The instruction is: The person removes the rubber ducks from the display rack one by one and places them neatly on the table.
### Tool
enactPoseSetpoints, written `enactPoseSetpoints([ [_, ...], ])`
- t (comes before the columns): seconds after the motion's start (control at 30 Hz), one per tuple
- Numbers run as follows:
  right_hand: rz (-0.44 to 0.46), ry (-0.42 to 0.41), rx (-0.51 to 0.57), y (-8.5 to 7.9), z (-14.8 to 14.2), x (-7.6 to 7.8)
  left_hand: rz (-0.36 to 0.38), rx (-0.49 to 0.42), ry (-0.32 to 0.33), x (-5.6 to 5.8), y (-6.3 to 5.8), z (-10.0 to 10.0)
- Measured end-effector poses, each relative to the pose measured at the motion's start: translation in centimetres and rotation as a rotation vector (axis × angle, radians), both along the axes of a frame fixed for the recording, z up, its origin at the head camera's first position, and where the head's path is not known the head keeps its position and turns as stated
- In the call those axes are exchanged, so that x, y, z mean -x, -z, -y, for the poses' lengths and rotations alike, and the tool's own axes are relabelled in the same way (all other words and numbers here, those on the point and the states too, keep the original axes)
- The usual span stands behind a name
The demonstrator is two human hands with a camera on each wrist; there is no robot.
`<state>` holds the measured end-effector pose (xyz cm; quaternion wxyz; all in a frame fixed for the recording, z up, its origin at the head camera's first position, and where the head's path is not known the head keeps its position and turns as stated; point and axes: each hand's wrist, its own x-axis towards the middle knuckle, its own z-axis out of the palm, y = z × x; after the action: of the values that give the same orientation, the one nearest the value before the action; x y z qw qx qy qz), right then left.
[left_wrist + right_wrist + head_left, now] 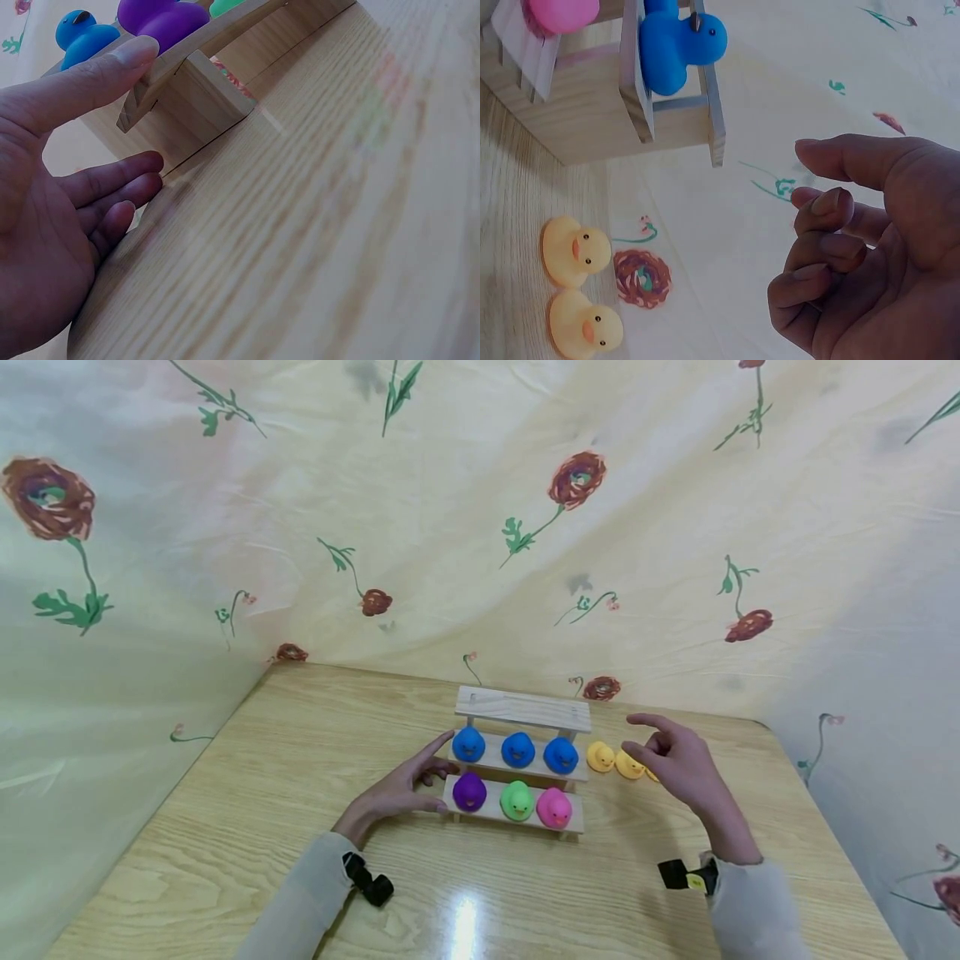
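A three-tier wooden rack (522, 708) stands on the table. Its middle tier bears three blue rubber ducks (518, 750); on the lowest sit a purple duck (469, 792), a green duck (517, 802) and a pink duck (555, 809). At the rack's left end is my left hand (405, 787), fingers extended along the side; its thumb (112, 79) lies at the lowest shelf's edge. My right hand (677, 762) hovers right of the rack with nothing in it, thumb and index finger apart, other fingers loosely curled. Yellow ducks (601, 757) sit in a row beneath and beside it.
A wood-grain table (352, 893) carries everything. Flower-printed cloth (450, 543) hangs behind the table and along both sides. The rack's top tier bears no ducks. Each wrist wears a black strap with a small device (369, 881).
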<state>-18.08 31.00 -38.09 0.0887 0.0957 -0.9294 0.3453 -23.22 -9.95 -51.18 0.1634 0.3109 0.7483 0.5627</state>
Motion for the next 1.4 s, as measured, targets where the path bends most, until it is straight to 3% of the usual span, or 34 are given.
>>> enactPoseSetpoints([
  [0.3, 0.075, -0.062, 0.008, 0.7, 1.9, 0.3, 0.011, -0.007, 0.004, 0.2, -0.2, 0.0],
  [0.57, 0.106, -0.130, 0.078, 1.0, 3.2, 0.4, 0.017, 0.005, -0.004, 0.2, -0.5, -0.1],
  [1.4, 0.195, -0.144, 0.111, 2.4, 5.3, 1.1, 0.031, -0.002, 0.005, 0.7, -0.5, 0.1],
])
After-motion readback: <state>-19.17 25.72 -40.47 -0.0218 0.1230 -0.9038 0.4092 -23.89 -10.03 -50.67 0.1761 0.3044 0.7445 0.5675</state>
